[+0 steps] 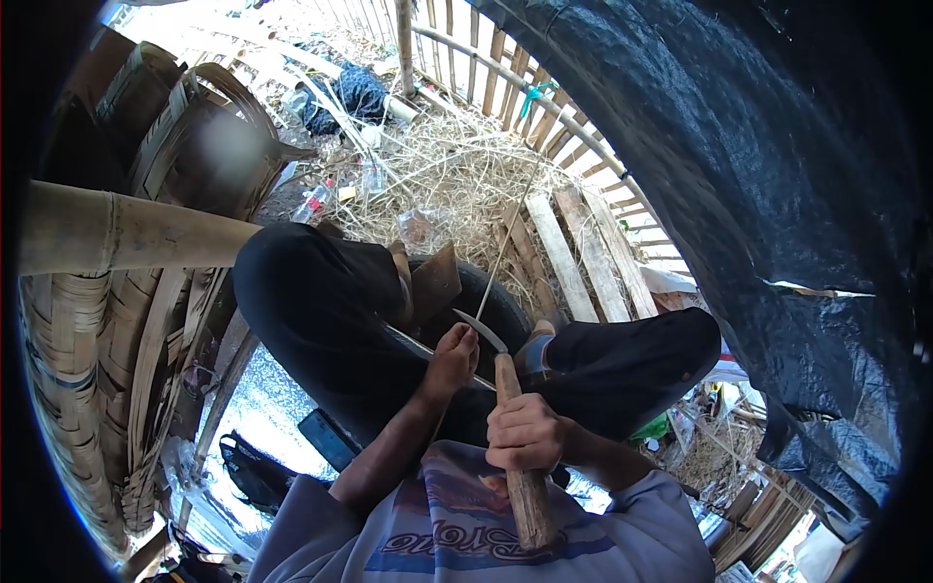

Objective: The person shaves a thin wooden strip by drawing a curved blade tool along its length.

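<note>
My right hand (525, 430) is wrapped around the thick wooden handle of a knife (507, 381), which points away from my chest. Its short curved blade (480, 330) bends to the left, its tip close to my left hand (454, 360). The left fingers are closed on a thin bamboo strip (500, 257), which runs up and away over the straw. Blade and strip cross or lie side by side just beyond the fingers; whether they touch I cannot tell. My bent legs in dark trousers (321, 311) frame both hands.
A bamboo pole (146, 233) and woven bamboo baskets (97, 379) stand at the left. Straw-like shavings (437, 175), a plastic bottle (313, 201) and wooden planks (583, 253) lie ahead. A slatted bamboo fence (544, 87) and a dark tarp (758, 165) border the right.
</note>
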Demonstrator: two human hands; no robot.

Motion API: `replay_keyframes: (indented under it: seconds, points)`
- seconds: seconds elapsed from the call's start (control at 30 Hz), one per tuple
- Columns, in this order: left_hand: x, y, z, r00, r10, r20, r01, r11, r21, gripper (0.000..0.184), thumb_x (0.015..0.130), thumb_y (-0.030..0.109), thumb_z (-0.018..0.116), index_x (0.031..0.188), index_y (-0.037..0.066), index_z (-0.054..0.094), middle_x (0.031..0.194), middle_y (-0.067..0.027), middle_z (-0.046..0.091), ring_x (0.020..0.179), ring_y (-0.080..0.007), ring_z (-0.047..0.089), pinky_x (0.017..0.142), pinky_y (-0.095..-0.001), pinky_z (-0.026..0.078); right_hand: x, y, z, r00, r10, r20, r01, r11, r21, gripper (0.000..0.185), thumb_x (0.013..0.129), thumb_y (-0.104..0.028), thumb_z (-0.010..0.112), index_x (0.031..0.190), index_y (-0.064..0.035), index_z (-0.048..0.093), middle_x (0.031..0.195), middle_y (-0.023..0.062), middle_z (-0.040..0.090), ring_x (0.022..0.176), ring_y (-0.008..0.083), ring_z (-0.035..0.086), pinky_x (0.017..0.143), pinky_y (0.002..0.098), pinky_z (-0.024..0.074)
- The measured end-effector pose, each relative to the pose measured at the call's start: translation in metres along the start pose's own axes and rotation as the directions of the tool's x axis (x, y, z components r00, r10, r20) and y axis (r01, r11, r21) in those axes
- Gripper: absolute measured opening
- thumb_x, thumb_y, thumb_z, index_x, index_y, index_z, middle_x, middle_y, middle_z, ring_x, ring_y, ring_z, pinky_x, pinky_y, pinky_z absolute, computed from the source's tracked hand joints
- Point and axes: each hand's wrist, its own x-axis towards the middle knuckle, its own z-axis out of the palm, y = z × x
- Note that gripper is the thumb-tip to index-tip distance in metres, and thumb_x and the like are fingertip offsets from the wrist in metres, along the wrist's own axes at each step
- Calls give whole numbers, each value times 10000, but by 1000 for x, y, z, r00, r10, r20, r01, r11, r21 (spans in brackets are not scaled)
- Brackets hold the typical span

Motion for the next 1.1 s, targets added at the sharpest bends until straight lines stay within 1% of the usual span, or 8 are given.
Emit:
replay_keyframes:
  seconds: [0.17,0.3,0.37,0.43,0.5,0.6,0.8,1.1]
  points:
    - [-3,1,3,1000,26,-4,-26,998,59,187,1014,207,445,878,85,485,575,51,380,424,-41,327,372,-230,243,-16,29,-1,995,38,95,-18,979,-203,193,681,-161,708,747,-52,564,594,17,482,545,184,571,532,306,505]
    - [4,-12,-1,992,123,19,-124,985,117,183,1015,239,441,913,96,491,530,49,365,358,-48,283,312,-241,227,-12,26,-1,996,28,87,-13,985,-169,205,681,-179,709,748,-52,563,595,23,478,546,192,571,524,314,500]
    - [3,-12,-2,992,128,11,-128,986,111,183,1014,235,444,921,88,501,536,48,372,362,-46,289,314,-240,232,-6,15,-2,990,-4,140,9,999,-33,220,668,-189,711,757,-51,564,600,27,482,557,192,576,511,312,486]
    - [1,-7,1,993,121,11,-122,987,102,183,1013,231,447,929,80,510,541,47,380,366,-44,295,316,-239,237,-2,12,3,991,7,133,-2,999,-42,226,666,-192,712,763,-50,565,600,28,483,557,192,577,506,311,480]
    - [-2,-2,2,992,112,-64,-100,980,173,192,1001,199,473,902,44,524,620,47,409,501,-39,357,448,-228,291,-4,14,4,986,51,159,-42,997,-60,228,672,-193,708,774,-47,566,605,35,498,561,198,582,507,311,475]
    - [5,-12,-4,984,159,-76,-141,970,200,207,997,207,475,916,28,541,641,34,441,535,-45,392,475,-240,320,-1,18,7,992,19,124,-12,999,-53,164,698,-181,610,740,-26,578,584,26,461,523,181,547,501,296,476]
    - [10,-19,-13,960,266,-87,-214,899,383,217,988,205,481,917,13,554,660,0,472,569,-75,430,505,-280,356,-6,24,14,990,-6,144,16,997,-72,153,694,-172,616,737,-34,566,582,23,467,524,185,552,496,297,466]
    - [10,-18,-16,954,277,-115,-208,886,415,234,987,216,480,926,3,556,687,-18,487,620,-98,431,555,-294,363,-12,30,19,966,-29,256,63,990,-124,173,669,-187,631,746,-47,564,599,16,482,562,180,564,516,302,470]
